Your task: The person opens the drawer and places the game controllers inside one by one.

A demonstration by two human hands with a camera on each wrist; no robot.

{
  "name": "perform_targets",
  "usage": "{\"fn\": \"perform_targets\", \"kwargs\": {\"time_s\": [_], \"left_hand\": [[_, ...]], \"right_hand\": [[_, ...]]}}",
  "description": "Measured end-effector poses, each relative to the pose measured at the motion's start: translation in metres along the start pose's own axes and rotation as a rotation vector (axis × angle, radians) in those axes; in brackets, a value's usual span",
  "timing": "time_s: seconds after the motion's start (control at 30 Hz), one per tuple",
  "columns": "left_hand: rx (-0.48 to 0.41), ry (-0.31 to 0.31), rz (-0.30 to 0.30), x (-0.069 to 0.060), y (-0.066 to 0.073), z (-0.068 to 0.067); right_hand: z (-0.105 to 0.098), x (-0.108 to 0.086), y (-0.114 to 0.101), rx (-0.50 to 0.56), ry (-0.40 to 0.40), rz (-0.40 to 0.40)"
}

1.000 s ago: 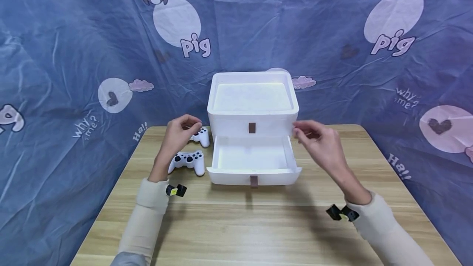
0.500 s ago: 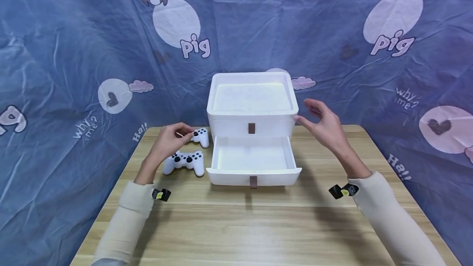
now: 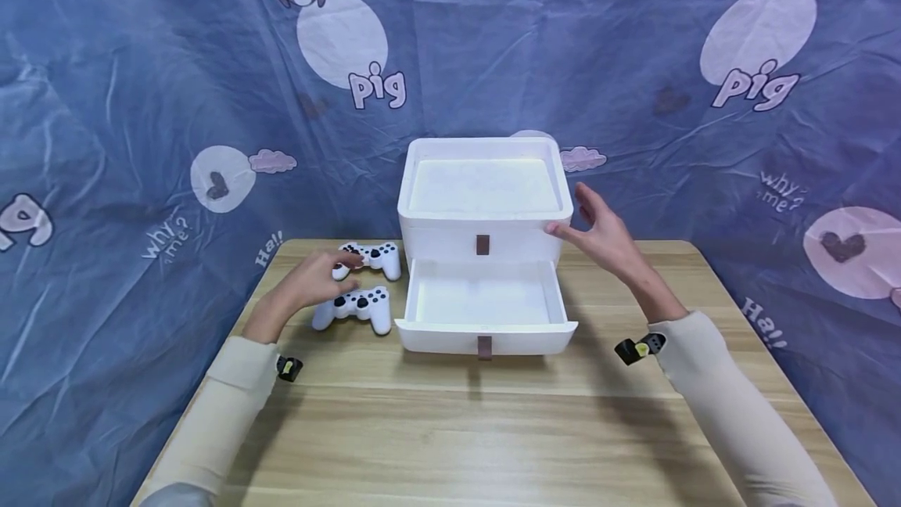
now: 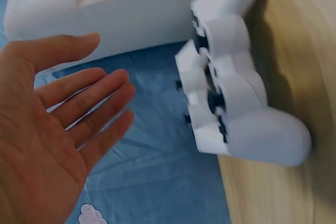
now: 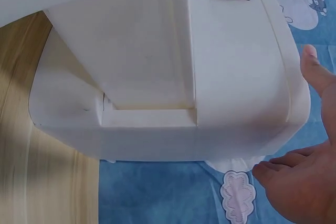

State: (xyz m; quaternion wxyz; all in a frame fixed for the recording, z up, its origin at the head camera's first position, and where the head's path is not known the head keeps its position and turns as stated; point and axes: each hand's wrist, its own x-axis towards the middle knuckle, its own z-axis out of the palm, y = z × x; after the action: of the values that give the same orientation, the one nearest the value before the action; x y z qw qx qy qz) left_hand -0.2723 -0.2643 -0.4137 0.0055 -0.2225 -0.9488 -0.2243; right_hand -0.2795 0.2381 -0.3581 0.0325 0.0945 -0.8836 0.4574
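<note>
A white two-drawer storage box [image 3: 443, 239] stands at the middle back, its lower drawer [image 3: 443, 339] pulled out with nothing in it. My right hand [image 3: 604, 237] is at the box's upper right corner, thumb toward the front and fingers spread along the side; whether it touches, I cannot tell. To the left, two white game controllers lie on the table, a front one [image 3: 380, 311] and a rear one [image 3: 389, 260]. Above and between them hovers my left hand [image 3: 310, 282]. The left wrist view shows that palm [image 4: 42, 150] holding nothing, its fingers spread, beside a controller [image 4: 268, 135].
A wooden table [image 3: 450, 429] extends in front of the box. Blue cloth [image 3: 479, 45] with pig prints hangs behind and at both sides. The upper drawer is closed and carries a brown pull tab [image 3: 482, 245]; the lower drawer has another tab [image 3: 484, 347].
My left hand has moved left and down from near the rear controller, its fingers spreading. My right hand has widened its fingers and come around the box's upper right corner.
</note>
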Motion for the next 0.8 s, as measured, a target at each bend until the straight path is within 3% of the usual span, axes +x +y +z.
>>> {"fn": "perform_targets", "kwargs": {"time_s": [0.2, 0.43, 0.8], "left_hand": [[0.121, -0.09, -0.039, 0.0, -0.01, 0.007], [0.156, -0.202, -0.026, 0.001, -0.014, 0.018], [0.196, -0.193, 0.06, 0.002, -0.02, 0.038]], "right_hand": [[0.009, 0.006, 0.003, 0.046, 0.006, -0.036], [0.017, 0.011, 0.007, 0.046, 0.049, -0.098], [0.018, 0.008, 0.008, 0.022, 0.06, -0.071]]}}
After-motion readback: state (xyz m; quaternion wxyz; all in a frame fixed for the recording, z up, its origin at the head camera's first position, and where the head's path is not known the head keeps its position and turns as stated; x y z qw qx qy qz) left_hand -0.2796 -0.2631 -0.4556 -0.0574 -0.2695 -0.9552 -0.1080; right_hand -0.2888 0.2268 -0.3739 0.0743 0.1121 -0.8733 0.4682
